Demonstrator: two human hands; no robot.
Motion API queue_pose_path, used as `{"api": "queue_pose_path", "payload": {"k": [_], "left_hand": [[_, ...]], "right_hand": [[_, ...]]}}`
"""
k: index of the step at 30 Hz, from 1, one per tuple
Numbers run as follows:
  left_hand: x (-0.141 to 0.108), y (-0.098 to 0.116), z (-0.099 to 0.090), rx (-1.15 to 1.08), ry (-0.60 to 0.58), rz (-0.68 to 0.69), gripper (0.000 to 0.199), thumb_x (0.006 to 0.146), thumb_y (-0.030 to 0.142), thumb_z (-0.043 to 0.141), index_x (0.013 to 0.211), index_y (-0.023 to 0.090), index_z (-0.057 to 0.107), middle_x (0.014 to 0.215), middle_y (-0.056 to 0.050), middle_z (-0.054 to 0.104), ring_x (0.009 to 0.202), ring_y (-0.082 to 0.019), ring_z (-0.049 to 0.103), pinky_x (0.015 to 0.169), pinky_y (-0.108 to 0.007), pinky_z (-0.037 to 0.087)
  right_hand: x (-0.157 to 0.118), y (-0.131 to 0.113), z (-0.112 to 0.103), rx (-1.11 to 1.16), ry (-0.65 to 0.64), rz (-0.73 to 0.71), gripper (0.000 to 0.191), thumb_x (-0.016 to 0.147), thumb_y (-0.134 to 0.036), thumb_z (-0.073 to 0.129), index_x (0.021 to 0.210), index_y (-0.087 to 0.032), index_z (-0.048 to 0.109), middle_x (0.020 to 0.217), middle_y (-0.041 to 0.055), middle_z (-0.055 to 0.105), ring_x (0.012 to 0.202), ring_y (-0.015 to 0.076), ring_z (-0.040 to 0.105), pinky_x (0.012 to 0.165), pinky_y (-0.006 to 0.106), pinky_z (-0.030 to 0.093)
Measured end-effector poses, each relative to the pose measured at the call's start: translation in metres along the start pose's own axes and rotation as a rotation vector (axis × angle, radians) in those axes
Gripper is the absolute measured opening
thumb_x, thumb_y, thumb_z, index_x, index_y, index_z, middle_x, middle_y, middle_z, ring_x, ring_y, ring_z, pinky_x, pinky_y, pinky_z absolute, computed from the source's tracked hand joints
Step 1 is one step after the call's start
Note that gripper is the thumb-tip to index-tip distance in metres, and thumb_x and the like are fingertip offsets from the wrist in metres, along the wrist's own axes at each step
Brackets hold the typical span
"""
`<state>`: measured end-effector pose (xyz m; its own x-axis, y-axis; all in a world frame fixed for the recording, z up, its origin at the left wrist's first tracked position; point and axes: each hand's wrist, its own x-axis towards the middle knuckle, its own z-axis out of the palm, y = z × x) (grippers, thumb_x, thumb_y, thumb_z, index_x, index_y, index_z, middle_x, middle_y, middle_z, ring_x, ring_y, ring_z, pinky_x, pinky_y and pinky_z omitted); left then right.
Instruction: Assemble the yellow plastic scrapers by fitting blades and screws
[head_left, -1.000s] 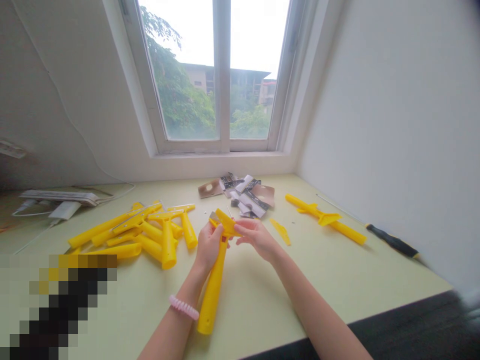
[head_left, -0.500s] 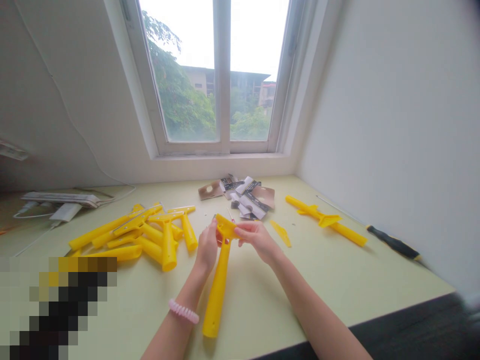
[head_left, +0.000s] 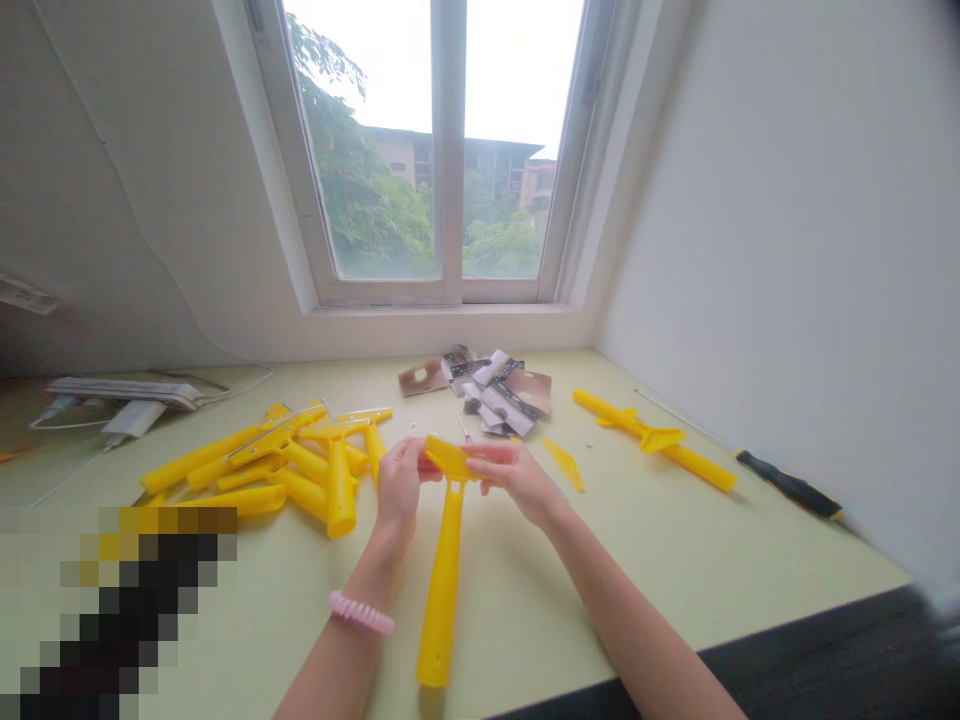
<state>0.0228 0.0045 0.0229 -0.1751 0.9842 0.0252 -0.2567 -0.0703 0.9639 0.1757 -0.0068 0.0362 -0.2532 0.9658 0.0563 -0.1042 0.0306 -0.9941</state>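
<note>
A yellow scraper (head_left: 441, 590) is held over the table with its long handle pointing toward me. My left hand (head_left: 399, 485), with a pink coil band on the wrist, grips the left end of its head. At the right end, my right hand (head_left: 514, 475) pinches the head between thumb and fingers. Just beyond the head lies a thin small screwdriver (head_left: 463, 427), its handle partly hidden. A loose yellow wing-shaped piece (head_left: 562, 463) rests to the right of my right hand.
Several yellow scrapers (head_left: 340, 490) are heaped at left. Packaging cards (head_left: 510, 410) lie below the window. On the right are yellow handle parts (head_left: 697, 467) and a long black-handled screwdriver (head_left: 787, 486). A power strip (head_left: 127, 392) with a white adapter sits at the far left.
My left hand has shifted left along the scraper head, its fingers straighter. The handle's near end has swung slightly right. My right hand keeps its pinch in about the same place.
</note>
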Motion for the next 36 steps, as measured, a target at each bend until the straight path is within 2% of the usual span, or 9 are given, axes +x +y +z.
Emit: {"api": "queue_pose_path", "payload": {"k": [6, 12, 16, 20, 23, 25, 30, 36], "left_hand": [[-0.002, 0.002, 0.000, -0.105, -0.024, -0.063, 0.018, 0.067, 0.028, 0.051, 0.071, 0.012, 0.058, 0.061, -0.003, 0.064, 0.054, -0.014, 0.058, 0.052, -0.023, 0.047], [-0.002, 0.004, 0.001, -0.242, -0.022, -0.121, 0.019, 0.067, 0.030, 0.052, 0.070, 0.012, 0.058, 0.061, -0.004, 0.064, 0.056, -0.015, 0.059, 0.055, -0.025, 0.047], [-0.009, 0.006, 0.009, -0.126, -0.127, -0.107, 0.029, 0.071, 0.038, 0.052, 0.079, 0.011, 0.059, 0.071, -0.006, 0.065, 0.061, -0.014, 0.060, 0.057, -0.024, 0.046], [-0.021, -0.003, 0.021, 0.127, -0.241, -0.125, 0.036, 0.073, 0.046, 0.049, 0.090, 0.014, 0.050, 0.069, -0.002, 0.061, 0.047, -0.012, 0.057, 0.044, -0.023, 0.044], [-0.025, -0.014, 0.025, 0.095, -0.365, -0.159, 0.033, 0.078, 0.047, 0.042, 0.093, 0.019, 0.038, 0.058, 0.004, 0.054, 0.032, -0.010, 0.048, 0.030, -0.020, 0.034], [-0.025, -0.018, 0.026, 0.038, -0.421, -0.161, 0.026, 0.080, 0.044, 0.038, 0.091, 0.020, 0.034, 0.054, 0.007, 0.050, 0.028, -0.008, 0.043, 0.026, -0.017, 0.028], [-0.022, -0.019, 0.024, -0.028, -0.446, -0.168, 0.020, 0.081, 0.039, 0.038, 0.087, 0.022, 0.031, 0.053, 0.009, 0.047, 0.026, -0.006, 0.040, 0.025, -0.015, 0.025], [-0.021, -0.021, 0.024, -0.014, -0.483, -0.192, 0.022, 0.079, 0.039, 0.040, 0.091, 0.021, 0.032, 0.052, 0.009, 0.046, 0.026, -0.006, 0.038, 0.024, -0.014, 0.024]], "right_hand": [[0.002, 0.005, 0.001, -0.013, 0.046, -0.046, 0.033, 0.059, -0.027, 0.068, 0.090, -0.018, 0.070, 0.075, 0.0043, 0.066, 0.057, 0.0098, 0.049, 0.049, 0.023, 0.041], [0.003, 0.007, -0.002, 0.007, 0.093, -0.060, 0.046, 0.058, -0.027, 0.068, 0.103, -0.018, 0.064, 0.079, 0.0055, 0.067, 0.054, 0.0095, 0.048, 0.048, 0.025, 0.042], [0.003, 0.007, -0.004, 0.038, 0.123, -0.069, 0.044, 0.058, -0.027, 0.068, 0.100, -0.017, 0.065, 0.080, 0.0064, 0.068, 0.057, 0.0104, 0.050, 0.049, 0.025, 0.041], [0.003, 0.006, -0.003, 0.041, 0.154, -0.083, 0.042, 0.057, -0.028, 0.068, 0.097, -0.016, 0.066, 0.075, 0.0056, 0.067, 0.053, 0.0093, 0.049, 0.048, 0.024, 0.040], [0.003, 0.006, -0.003, 0.036, 0.130, -0.056, 0.045, 0.056, -0.028, 0.069, 0.099, -0.016, 0.064, 0.072, 0.0039, 0.066, 0.050, 0.0087, 0.050, 0.047, 0.024, 0.040], [0.003, 0.006, -0.003, 0.026, 0.118, -0.039, 0.046, 0.056, -0.028, 0.070, 0.099, -0.016, 0.063, 0.071, 0.0027, 0.065, 0.051, 0.0092, 0.051, 0.047, 0.023, 0.040], [0.003, 0.005, -0.003, -0.050, 0.121, -0.007, 0.037, 0.058, -0.029, 0.068, 0.093, -0.017, 0.064, 0.072, 0.0019, 0.064, 0.057, 0.0103, 0.053, 0.052, 0.023, 0.040], [0.006, 0.007, -0.005, -0.153, 0.160, -0.016, 0.031, 0.064, -0.032, 0.063, 0.092, -0.017, 0.064, 0.082, 0.0050, 0.065, 0.078, 0.0176, 0.059, 0.074, 0.032, 0.045]]}}
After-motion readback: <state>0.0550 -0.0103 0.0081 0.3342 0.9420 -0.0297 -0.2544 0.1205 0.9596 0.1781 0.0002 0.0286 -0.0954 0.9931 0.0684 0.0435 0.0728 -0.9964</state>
